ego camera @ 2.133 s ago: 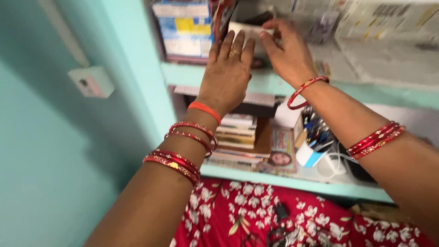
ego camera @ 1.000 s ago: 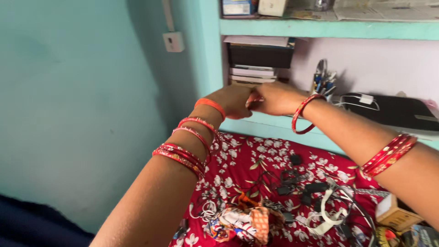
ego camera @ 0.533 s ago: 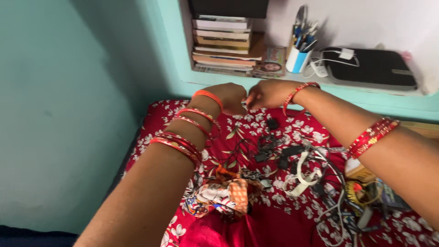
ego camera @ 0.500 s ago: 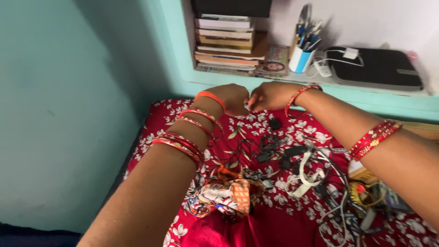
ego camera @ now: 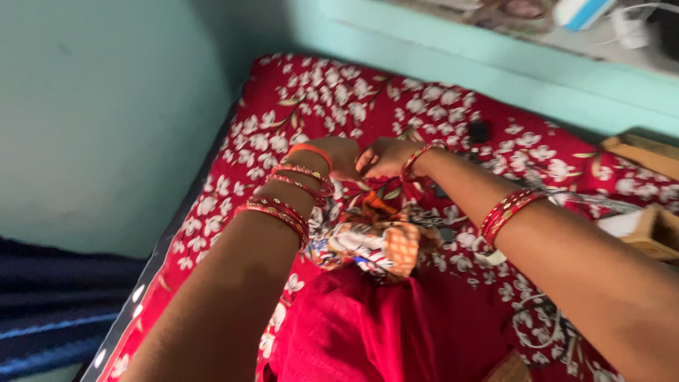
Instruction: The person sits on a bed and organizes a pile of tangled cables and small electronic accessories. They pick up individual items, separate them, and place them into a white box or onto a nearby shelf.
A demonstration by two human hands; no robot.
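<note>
My left hand [ego camera: 338,157] and my right hand [ego camera: 385,155] meet fingertip to fingertip above the bed, both with fingers curled shut. They pinch something small between them, too hidden to make out. Both forearms wear red bangles. Just below the hands lies a bunched patterned cloth [ego camera: 375,244] of orange, white and dark print. It rests on the red floral bedsheet [ego camera: 297,106]. A plain red fabric [ego camera: 353,332] fills the lower middle, close to me.
A tangle of cables [ego camera: 541,332] lies on the sheet at the lower right, beside a small open box [ego camera: 654,230]. A small black item [ego camera: 479,131] sits farther back. The teal shelf ledge [ego camera: 495,64] runs along the top, the teal wall [ego camera: 106,106] on the left.
My hands came down from the upper shelf, joined together, and now hover low over the patterned cloth. My view tilted down, so the books and pen cup have left the frame.
</note>
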